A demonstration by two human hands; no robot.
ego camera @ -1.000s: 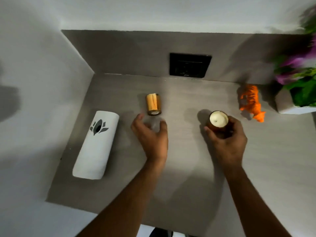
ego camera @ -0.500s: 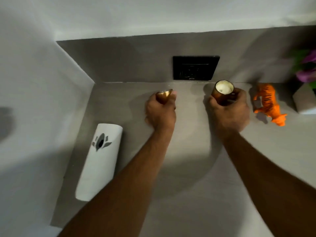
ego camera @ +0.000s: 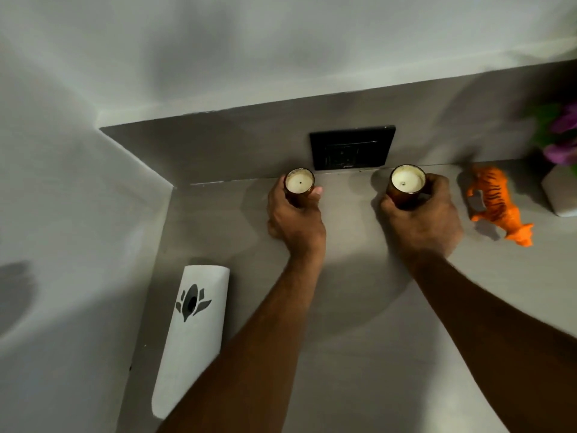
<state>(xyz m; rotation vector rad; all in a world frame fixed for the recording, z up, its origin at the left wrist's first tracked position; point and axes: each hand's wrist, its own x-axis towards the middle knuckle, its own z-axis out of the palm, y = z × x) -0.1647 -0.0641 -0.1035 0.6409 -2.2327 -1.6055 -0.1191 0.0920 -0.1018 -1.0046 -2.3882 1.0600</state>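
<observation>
Left hand [ego camera: 295,220]: fingers curled round small candle [ego camera: 299,185], upright. Right hand [ego camera: 427,214]: fingers clamped on larger candle [ego camera: 406,186]. Both far on tabletop [ego camera: 359,339], beneath wall socket [ego camera: 352,147].

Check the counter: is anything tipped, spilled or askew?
The white dispenser at the left lies flat on the counter instead of standing. The left hand holds the left candle upright, the right hand the right candle; no spill shows.
</observation>
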